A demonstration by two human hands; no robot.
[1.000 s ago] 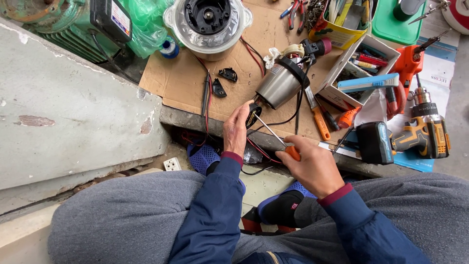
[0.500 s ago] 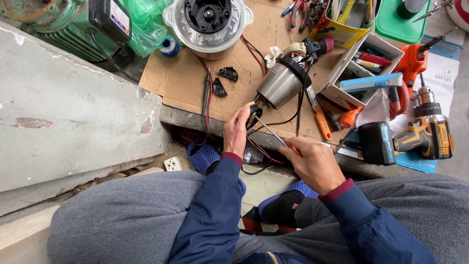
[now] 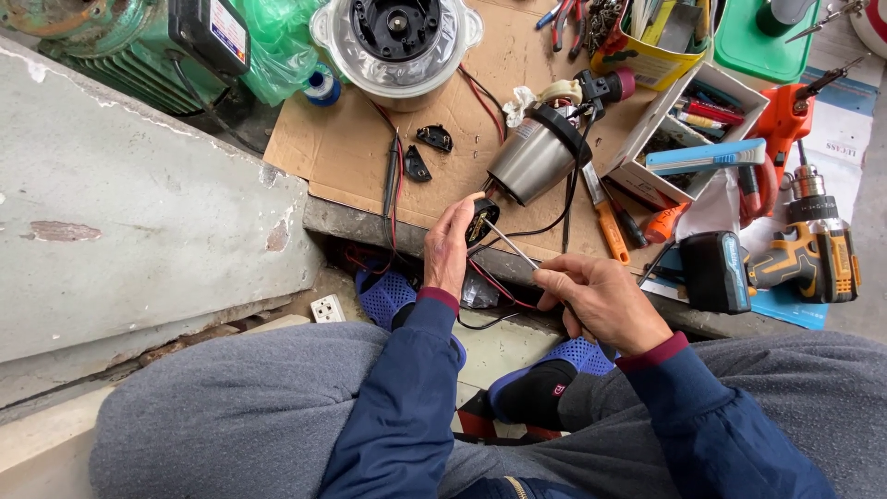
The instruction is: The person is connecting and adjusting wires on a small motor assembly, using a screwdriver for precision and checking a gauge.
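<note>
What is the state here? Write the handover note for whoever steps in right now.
Left hand: grip shut on a small black part with red and black wires hanging from it.
Right hand: grip shut on a thin tool, tip at the black part.
Motor lies on its side on the cardboard, just past the hands.
Done: two black covers lie loose on the cardboard.
Left: the black part is not yet set down, and the tool is at it.
</note>
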